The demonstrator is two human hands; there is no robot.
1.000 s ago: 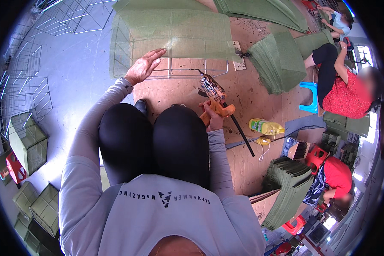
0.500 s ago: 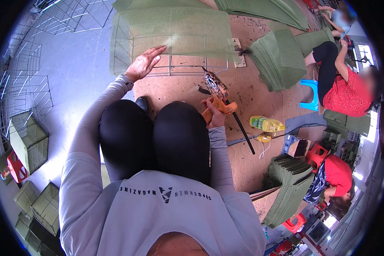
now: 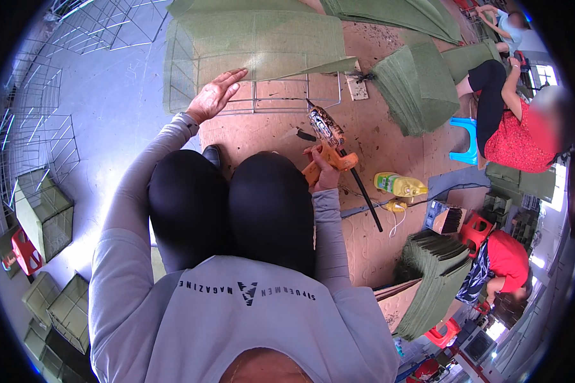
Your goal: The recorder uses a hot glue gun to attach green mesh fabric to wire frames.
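My right hand [image 3: 324,171] grips the handle of an orange hot glue gun [image 3: 329,137], its barrel wrapped in worn, stained covering. A long black glue stick [image 3: 368,207] runs out of its back end. The gun's tip is at the near wire of a metal wire frame [image 3: 255,99]. Sheer green mesh fabric [image 3: 262,41] lies over the frame, its right near corner lifted and folded. My left hand [image 3: 214,94] lies with fingers stretched out on the fabric's near edge, by the frame's left side; its palm side is partly hidden.
Stacks of green fabric [image 3: 418,92] lie at the right and near right [image 3: 431,287]. A yellow bottle [image 3: 399,184] lies on the brown board. Wire frames [image 3: 41,140] stand at the left. Co-workers sit at the right, one beside a blue stool [image 3: 464,140].
The fabric's right near edge has lifted and curled back, baring more of the frame's wire. The glue gun has shifted slightly to the right; my left hand stays nearly in place.
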